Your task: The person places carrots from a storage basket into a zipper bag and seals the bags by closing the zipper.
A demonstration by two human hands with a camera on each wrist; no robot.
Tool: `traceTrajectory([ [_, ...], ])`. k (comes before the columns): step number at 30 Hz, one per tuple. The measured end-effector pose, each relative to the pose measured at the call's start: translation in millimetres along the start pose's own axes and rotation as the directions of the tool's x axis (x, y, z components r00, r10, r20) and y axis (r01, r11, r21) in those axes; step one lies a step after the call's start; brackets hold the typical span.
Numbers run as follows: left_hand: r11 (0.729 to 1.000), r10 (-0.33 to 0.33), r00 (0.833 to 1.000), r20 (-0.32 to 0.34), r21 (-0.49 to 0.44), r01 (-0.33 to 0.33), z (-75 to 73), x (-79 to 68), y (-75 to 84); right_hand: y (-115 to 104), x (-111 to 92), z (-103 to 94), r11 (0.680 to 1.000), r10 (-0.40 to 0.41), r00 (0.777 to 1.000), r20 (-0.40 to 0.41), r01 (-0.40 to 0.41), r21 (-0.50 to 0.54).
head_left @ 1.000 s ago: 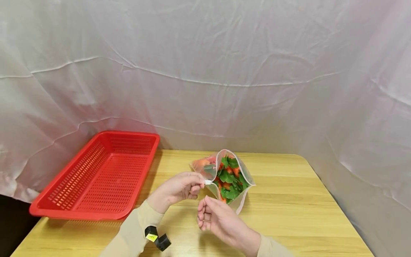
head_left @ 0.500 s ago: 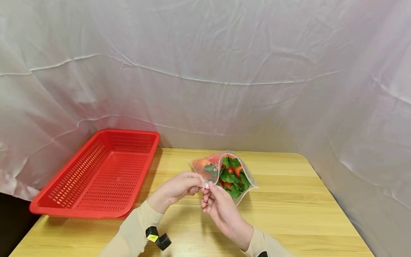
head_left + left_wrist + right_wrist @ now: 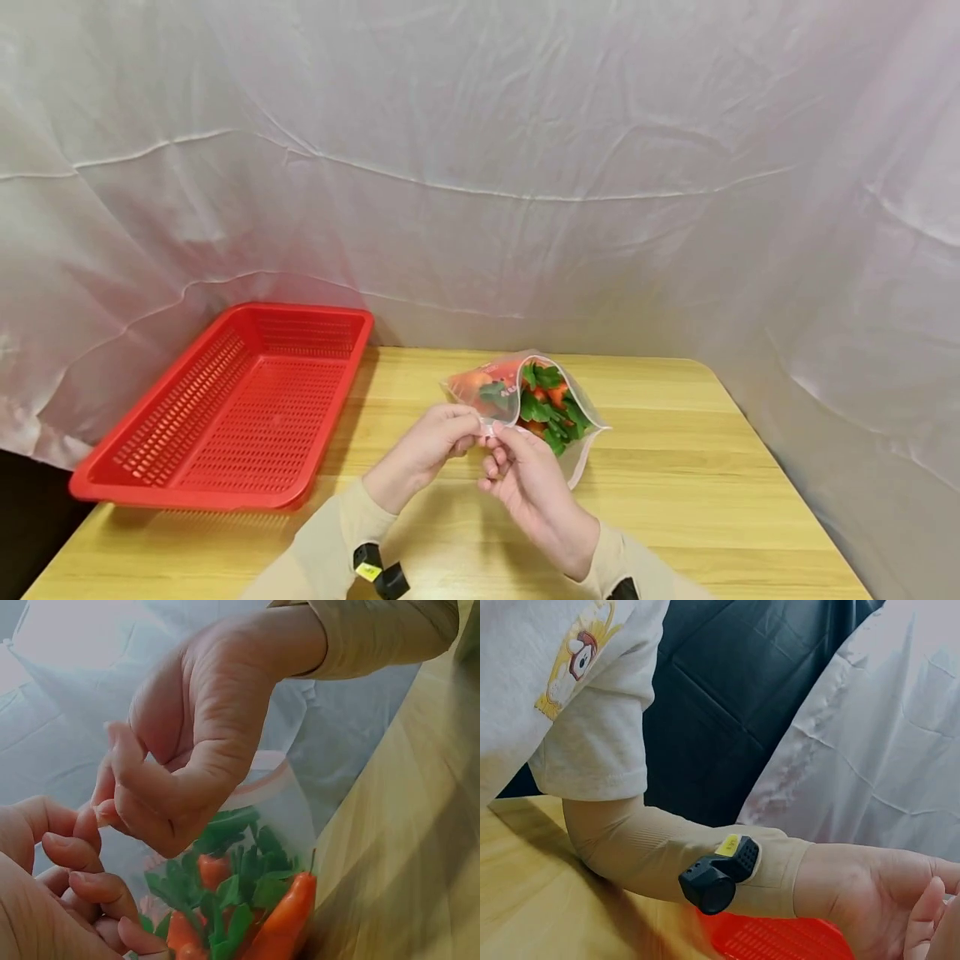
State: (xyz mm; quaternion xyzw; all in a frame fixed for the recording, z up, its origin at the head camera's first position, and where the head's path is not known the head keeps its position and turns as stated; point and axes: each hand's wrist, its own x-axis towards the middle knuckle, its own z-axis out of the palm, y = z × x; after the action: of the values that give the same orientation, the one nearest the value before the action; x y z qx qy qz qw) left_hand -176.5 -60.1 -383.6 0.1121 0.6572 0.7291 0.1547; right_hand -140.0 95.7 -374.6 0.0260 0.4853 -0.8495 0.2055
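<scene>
A frosted, clear zipper bag (image 3: 501, 402) stands on the table, its mouth gaping. Inside it are orange-red, carrot-like vegetables (image 3: 286, 919) with green leaves (image 3: 536, 408). My left hand (image 3: 431, 442) pinches the near left corner of the bag at the white zipper slider (image 3: 487, 428). Right beside it, thumb and forefinger of my right hand (image 3: 536, 496) pinch the same corner. The fingertips of both hands meet there and hide most of the slider. In the left wrist view, the right hand (image 3: 210, 742) is in front of part of the bag.
A red perforated plastic basket (image 3: 315, 467) sits on the left of the wooden table (image 3: 697, 492). Pale cloth (image 3: 480, 250) hangs behind the table and along its right side. A small black camera (image 3: 378, 571) is strapped to the left sleeve.
My right hand has moved up from below the bag to pinch its corner beside the left fingers. The bag mouth has shifted slightly right; the left hand still holds the corner.
</scene>
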Motion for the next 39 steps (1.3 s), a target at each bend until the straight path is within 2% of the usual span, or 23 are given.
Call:
traceTrajectory([
  [6,0.999,-0.003,1.000,-0.023,-0.053,0.002,1.2,-0.1,-1.8,-1.8,1.4,-1.1,1.000,-0.014,1.000,-0.027,0.014,0.006],
  [14,0.998,-0.002,0.999,-0.040,-0.069,-0.001,0.4,-0.8,-0.6,-3.5,3.8,-4.7,0.997,-0.055,0.994,-0.092,0.050,-0.056],
  [29,0.998,-0.003,0.999,-0.045,-0.070,0.000,0.1,-0.7,0.7,-6.1,6.2,-8.6,0.992,-0.091,0.988,-0.124,0.080,-0.093],
  [39,0.998,-0.003,0.998,-0.060,-0.070,-0.001,-1.5,-2.0,2.7,-8.8,6.4,-9.8,0.993,-0.094,0.989,-0.112,0.085,-0.084],
])
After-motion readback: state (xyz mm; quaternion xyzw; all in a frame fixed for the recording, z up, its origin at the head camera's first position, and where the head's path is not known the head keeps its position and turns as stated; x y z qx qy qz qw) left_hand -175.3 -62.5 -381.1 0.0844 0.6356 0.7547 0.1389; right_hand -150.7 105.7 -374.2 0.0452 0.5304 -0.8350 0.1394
